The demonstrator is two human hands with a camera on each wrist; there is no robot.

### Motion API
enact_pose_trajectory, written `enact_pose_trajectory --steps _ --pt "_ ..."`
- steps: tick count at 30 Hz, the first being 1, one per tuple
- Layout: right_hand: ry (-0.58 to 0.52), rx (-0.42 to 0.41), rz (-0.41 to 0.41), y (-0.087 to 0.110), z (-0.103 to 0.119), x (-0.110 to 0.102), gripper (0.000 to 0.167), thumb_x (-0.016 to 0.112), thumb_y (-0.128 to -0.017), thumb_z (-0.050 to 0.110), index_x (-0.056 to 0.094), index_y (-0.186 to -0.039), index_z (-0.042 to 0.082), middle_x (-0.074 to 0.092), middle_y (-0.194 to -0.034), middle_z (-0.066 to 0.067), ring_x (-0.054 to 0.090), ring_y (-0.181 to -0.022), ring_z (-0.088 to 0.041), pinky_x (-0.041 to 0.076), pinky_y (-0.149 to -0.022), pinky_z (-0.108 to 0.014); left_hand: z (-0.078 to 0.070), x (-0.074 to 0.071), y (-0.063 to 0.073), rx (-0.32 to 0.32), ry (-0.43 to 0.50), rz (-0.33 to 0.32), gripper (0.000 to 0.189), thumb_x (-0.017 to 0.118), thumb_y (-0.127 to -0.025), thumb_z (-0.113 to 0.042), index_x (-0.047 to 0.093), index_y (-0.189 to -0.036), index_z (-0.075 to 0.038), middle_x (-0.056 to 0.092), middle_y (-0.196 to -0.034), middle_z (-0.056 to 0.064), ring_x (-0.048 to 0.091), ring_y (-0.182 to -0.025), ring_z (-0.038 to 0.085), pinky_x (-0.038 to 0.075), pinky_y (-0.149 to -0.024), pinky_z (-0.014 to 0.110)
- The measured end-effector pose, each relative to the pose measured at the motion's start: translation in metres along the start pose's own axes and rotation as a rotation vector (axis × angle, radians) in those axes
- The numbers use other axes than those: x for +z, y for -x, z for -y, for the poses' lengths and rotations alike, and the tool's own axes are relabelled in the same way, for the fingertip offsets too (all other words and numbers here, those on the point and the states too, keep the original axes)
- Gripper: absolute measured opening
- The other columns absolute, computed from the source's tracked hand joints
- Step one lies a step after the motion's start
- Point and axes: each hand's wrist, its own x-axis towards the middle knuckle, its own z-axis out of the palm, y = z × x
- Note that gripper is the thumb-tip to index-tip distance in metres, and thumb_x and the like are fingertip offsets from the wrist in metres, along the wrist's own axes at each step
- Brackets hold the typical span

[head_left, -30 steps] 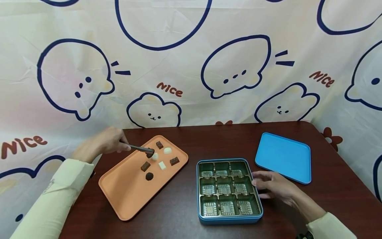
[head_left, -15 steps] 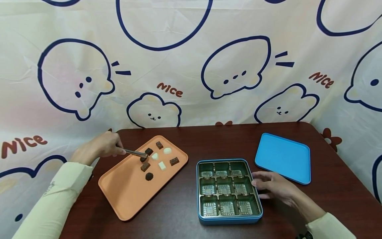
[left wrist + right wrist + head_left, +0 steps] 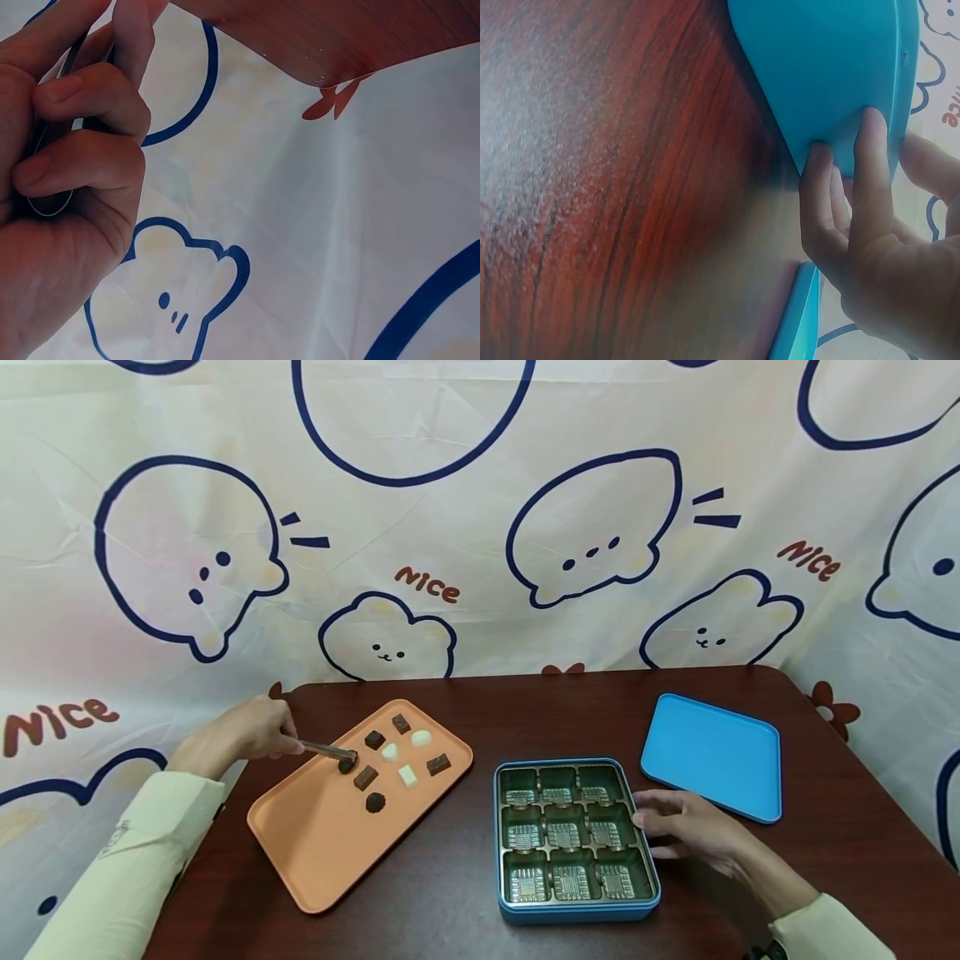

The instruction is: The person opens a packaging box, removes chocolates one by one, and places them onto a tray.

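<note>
Metal tongs (image 3: 324, 749) are gripped in my left hand (image 3: 251, 727), its fingers curled round them; in the left wrist view the tongs' bent end (image 3: 51, 202) shows in the palm. Their tips are at a dark round chocolate (image 3: 347, 766) over the upper left of the orange tray (image 3: 315, 852). Several dark and white chocolates lie nearby, among them a brown block (image 3: 366, 777) and a white piece (image 3: 407, 776). My right hand (image 3: 693, 828) rests its fingers against the right side of a blue box (image 3: 581, 913). The box holds a gold insert (image 3: 573, 847) divided into compartments, with nothing in them.
A blue lid (image 3: 712, 758) lies on the dark wooden table (image 3: 480, 718) behind my right hand. Behind the table hangs a pale cloth (image 3: 480, 527) with blue cartoon outlines. The tray stands left of the box with a strip of table between them.
My left hand and the tongs have moved left and slightly down, and the dark round chocolate at the tips has shifted left with them. The right hand and box have stayed put.
</note>
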Motion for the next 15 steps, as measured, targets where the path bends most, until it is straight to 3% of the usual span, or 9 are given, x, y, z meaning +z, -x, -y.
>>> enact_pose_trajectory --steps 15 --pt "-0.003 0.007 -0.001 -0.0008 -0.0012 0.0005 0.077 0.067 -0.096 0.022 0.024 -0.15 -0.012 0.063 -0.124 -0.017 0.066 -0.108 -0.023 0.056 -0.087 -0.045 -0.0004 0.0013 0.0014 0.009 -0.017 -0.031 0.017 0.079 -0.084 -0.022 0.075 -0.074 -0.009 0.06 -0.063 -0.003 0.051 -0.057 0.013 0.041 -0.053 0.029"
